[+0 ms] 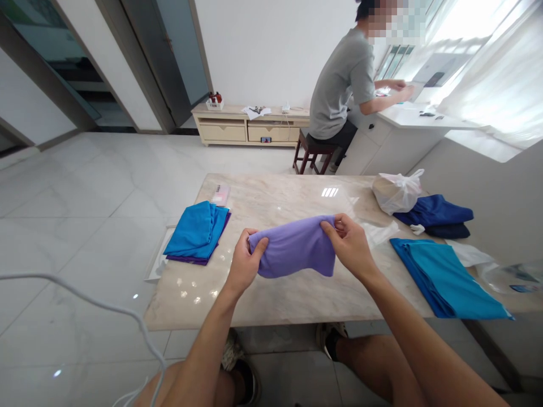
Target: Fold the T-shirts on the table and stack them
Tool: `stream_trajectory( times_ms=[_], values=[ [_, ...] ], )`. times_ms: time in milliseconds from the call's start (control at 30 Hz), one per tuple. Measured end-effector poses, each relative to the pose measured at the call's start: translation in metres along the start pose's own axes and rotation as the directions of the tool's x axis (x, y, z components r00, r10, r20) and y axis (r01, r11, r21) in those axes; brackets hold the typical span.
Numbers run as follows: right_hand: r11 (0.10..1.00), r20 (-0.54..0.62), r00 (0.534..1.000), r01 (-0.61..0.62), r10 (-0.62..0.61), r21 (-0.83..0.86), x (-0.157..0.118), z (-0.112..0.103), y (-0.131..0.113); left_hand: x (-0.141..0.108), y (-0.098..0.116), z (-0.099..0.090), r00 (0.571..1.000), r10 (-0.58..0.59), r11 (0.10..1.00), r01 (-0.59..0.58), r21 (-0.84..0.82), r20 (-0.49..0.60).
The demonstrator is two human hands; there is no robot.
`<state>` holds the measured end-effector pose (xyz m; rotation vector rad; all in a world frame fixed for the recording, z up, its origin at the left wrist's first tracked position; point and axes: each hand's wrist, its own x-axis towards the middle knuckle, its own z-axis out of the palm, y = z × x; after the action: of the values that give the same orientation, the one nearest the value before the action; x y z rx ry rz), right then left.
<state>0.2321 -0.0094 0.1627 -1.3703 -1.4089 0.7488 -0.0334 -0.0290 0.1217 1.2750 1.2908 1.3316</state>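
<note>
Bare forearms (413,322) cross the near edge of the surface (263,195); the left hand (246,260) and right hand (350,243), apart, each pinch 1 end of the lavender cloth (297,249) above its middle. Folded blue cloth (195,229) lies at the left edge, teal cloth (456,282) rightward by the near edge.

pink box (221,195): dark marks, too small to read
blue label (524,288) on clear plastic (504,278): print too blurred to read
readable text, brands, numbers, signs: none
</note>
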Motion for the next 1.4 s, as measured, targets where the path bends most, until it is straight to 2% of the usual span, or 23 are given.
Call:
stream_trajectory(
  times_ms=[100, 167, 233, 300, 367, 433, 533, 633, 733, 833, 1000, 1133, 1267, 1400],
  values=[
    [0.995, 0.010, 0.997, -0.083, 0.083, 0.058, 0.002, 0.006, 0.009, 0.002, -0.006, 0.003, 0.998, -0.027, 0.998, 0.024, -0.060, -0.062],
    [0.991, 0.034, 0.991, -0.130, 0.130, 0.015, 0.007, 0.009, 0.020, 0.006, -0.016, 0.004, 0.990, -0.116, 0.991, 0.111, -0.071, -0.081],
    [0.981, 0.045, 0.984, -0.169, 0.173, -0.093, 0.014, 0.010, 0.036, 0.010, -0.030, 0.003, 0.968, -0.224, 0.974, 0.227, 0.010, -0.116],
    [0.952, 0.040, 0.979, -0.185, 0.201, -0.243, 0.021, 0.009, 0.052, 0.011, -0.043, 0.000, 0.959, -0.218, 0.944, 0.254, 0.208, -0.182],
    [0.901, 0.056, 0.974, -0.179, 0.218, -0.394, 0.026, 0.006, 0.066, 0.009, -0.049, -0.002, 0.978, -0.100, 0.888, 0.170, 0.427, -0.183],
    [0.847, 0.106, 0.967, -0.148, 0.233, -0.510, 0.028, 0.004, 0.074, 0.004, -0.046, -0.003, 0.997, -0.009, 0.829, 0.052, 0.557, -0.081],
    [0.782, 0.185, 0.960, -0.052, 0.211, -0.622, 0.024, 0.001, 0.076, -0.006, -0.033, -0.003, 0.996, 0.043, 0.749, -0.086, 0.657, 0.080],
    [0.706, 0.240, 0.955, 0.048, 0.175, -0.707, 0.017, 0.002, 0.072, -0.012, -0.022, 0.000, 0.984, 0.048, 0.631, -0.164, 0.758, 0.173],
    [0.644, 0.277, 0.940, 0.087, 0.200, -0.760, 0.012, 0.006, 0.064, -0.015, -0.016, 0.006, 0.978, -0.032, 0.563, -0.153, 0.812, 0.207],
    [0.610, 0.300, 0.926, 0.102, 0.231, -0.786, 0.010, 0.010, 0.054, -0.015, -0.015, 0.013, 0.971, -0.117, 0.538, -0.114, 0.835, 0.209],
    [0.560, 0.320, 0.904, 0.116, 0.282, -0.820, 0.008, 0.015, 0.048, -0.016, -0.015, 0.018, 0.954, -0.183, 0.496, -0.118, 0.860, 0.236],
    [0.586, 0.346, 0.887, 0.111, 0.306, -0.803, 0.007, 0.018, 0.060, -0.017, -0.013, 0.017, 0.947, -0.226, 0.450, -0.106, 0.887, 0.228],
    [0.631, 0.357, 0.857, 0.050, 0.370, -0.774, 0.008, 0.020, 0.079, -0.019, -0.009, 0.014, 0.934, -0.249, 0.425, -0.133, 0.896, 0.257],
    [0.594, 0.302, 0.827, -0.048, 0.475, -0.803, 0.013, 0.021, 0.094, -0.019, -0.007, 0.011, 0.935, -0.252, 0.403, -0.135, 0.905, 0.251]
  ],
)
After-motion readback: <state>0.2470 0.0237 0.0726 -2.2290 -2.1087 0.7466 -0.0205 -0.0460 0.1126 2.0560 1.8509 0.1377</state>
